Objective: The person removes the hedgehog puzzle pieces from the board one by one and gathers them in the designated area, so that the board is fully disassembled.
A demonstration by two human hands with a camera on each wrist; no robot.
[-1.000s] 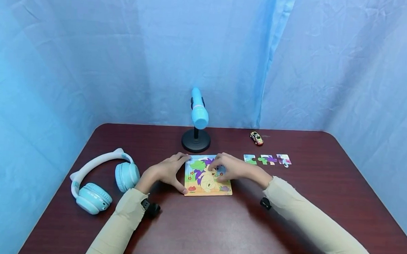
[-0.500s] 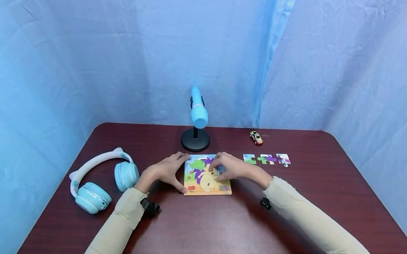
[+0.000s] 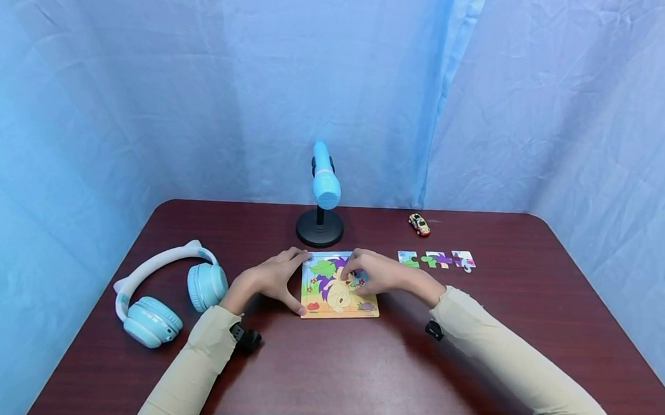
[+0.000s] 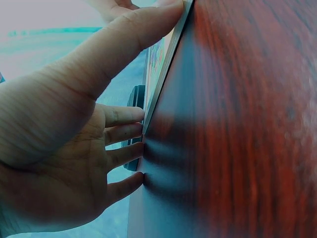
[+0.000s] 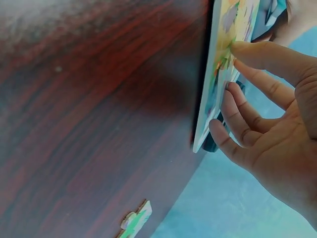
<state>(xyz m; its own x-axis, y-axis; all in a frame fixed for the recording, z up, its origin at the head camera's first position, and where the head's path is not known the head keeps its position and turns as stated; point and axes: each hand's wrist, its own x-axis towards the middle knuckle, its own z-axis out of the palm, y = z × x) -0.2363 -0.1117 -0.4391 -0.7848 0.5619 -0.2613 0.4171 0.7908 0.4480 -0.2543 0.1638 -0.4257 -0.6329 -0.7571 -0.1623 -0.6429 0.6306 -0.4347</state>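
A jigsaw puzzle board (image 3: 339, 295) with a cartoon hedgehog picture lies flat on the table in the head view. My left hand (image 3: 272, 276) spans its left side, thumb on the near corner and fingertips at the far one. In the left wrist view the thumb (image 4: 133, 37) presses on the board's edge and the fingers reach out straight. Over the board's right half is my right hand (image 3: 382, 274), its thumb and forefinger tips down on the picture. I cannot tell whether they pinch a piece. In the right wrist view its other fingers (image 5: 237, 114) are bent.
Three loose puzzle pieces (image 3: 438, 259) lie in a row to the right of the board. Behind it stands a blue microphone (image 3: 326, 188) on a round black base. A toy car (image 3: 419, 224) sits at the back right, and cat-ear headphones (image 3: 154, 320) lie at left.
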